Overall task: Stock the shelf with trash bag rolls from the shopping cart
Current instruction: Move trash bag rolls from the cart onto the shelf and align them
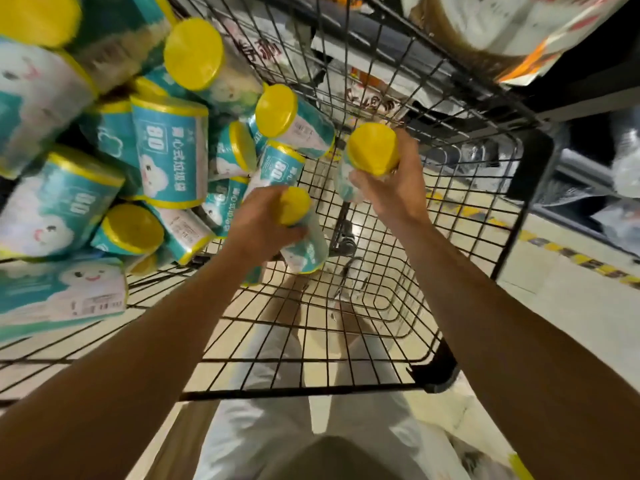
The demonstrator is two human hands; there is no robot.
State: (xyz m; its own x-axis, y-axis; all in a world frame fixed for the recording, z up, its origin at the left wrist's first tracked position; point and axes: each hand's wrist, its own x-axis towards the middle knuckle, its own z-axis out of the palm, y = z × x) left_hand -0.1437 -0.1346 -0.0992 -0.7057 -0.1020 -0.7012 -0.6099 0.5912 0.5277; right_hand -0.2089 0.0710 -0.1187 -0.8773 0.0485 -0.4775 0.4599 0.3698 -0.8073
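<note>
**Two hands, two rolls, one wire cart**

A black wire shopping cart (398, 327) sits on a pale floor (571, 306). Many teal and white trash bag rolls with round yellow ends (166, 150) lie piled in its left part, tipped every which way. The wire bottom on the right side of the cart is bare.

The left hand (263, 223) has its fingers curled tight around one teal and white roll with a yellow end (304, 237), just beside the pile. The right hand (391, 181) grips another roll with a yellow end (372, 148), held up above the cart bottom. The two rolls are near each other but apart.

Behind the cart, at the top right, a dark store shelf (575, 109) holds shiny packs (502, 26).
</note>
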